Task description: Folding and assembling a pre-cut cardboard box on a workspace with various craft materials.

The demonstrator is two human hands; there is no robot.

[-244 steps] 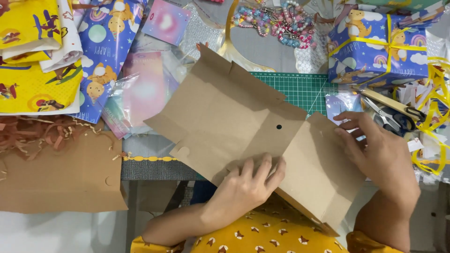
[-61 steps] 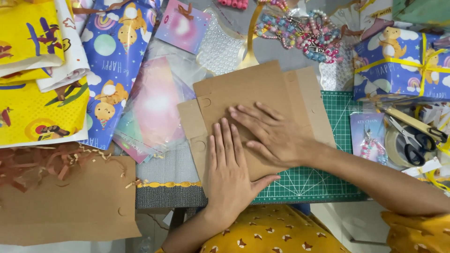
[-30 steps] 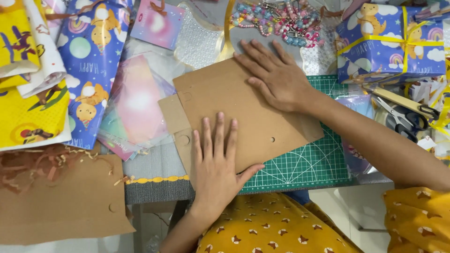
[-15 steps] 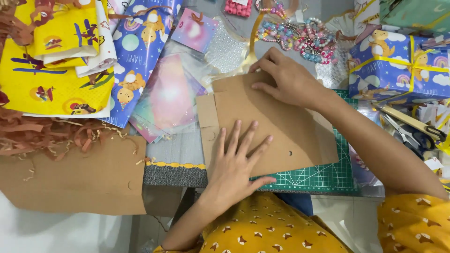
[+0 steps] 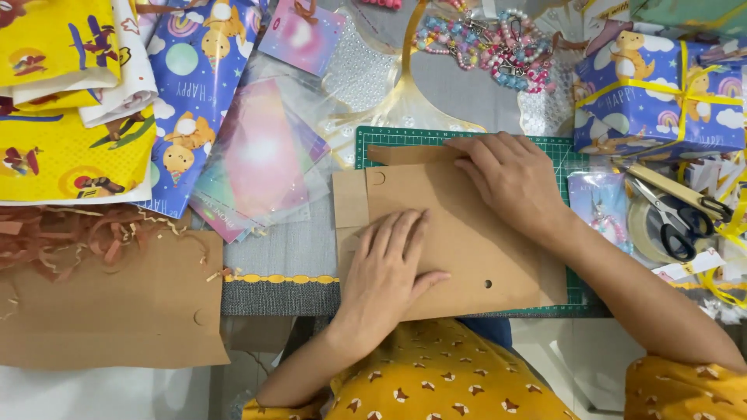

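A flat brown cardboard box blank (image 5: 467, 241), folded over on itself, lies on the green cutting mat (image 5: 405, 137). My left hand (image 5: 387, 276) presses flat on its near left part, fingers spread and pointing away from me. My right hand (image 5: 510, 180) rests palm down on the blank's far edge, fingertips at the fold near the mat's top border. A small round hole shows in the cardboard near its front right. Neither hand grips anything.
Left: purple and yellow printed wrapping paper (image 5: 191, 85), clear sleeves with pink cards (image 5: 261, 155), brown paper shreds (image 5: 85, 237), another cardboard sheet (image 5: 109, 303). Back: bead keychains (image 5: 486, 39). Right: a wrapped gift box with yellow ribbon (image 5: 661, 93), scissors (image 5: 669, 222), tape roll.
The cardboard blank was unfolded and held up earlier; now it lies folded flat. Over the last second it shifted squarely onto the mat, and my right hand moved from its far corner to its far edge.
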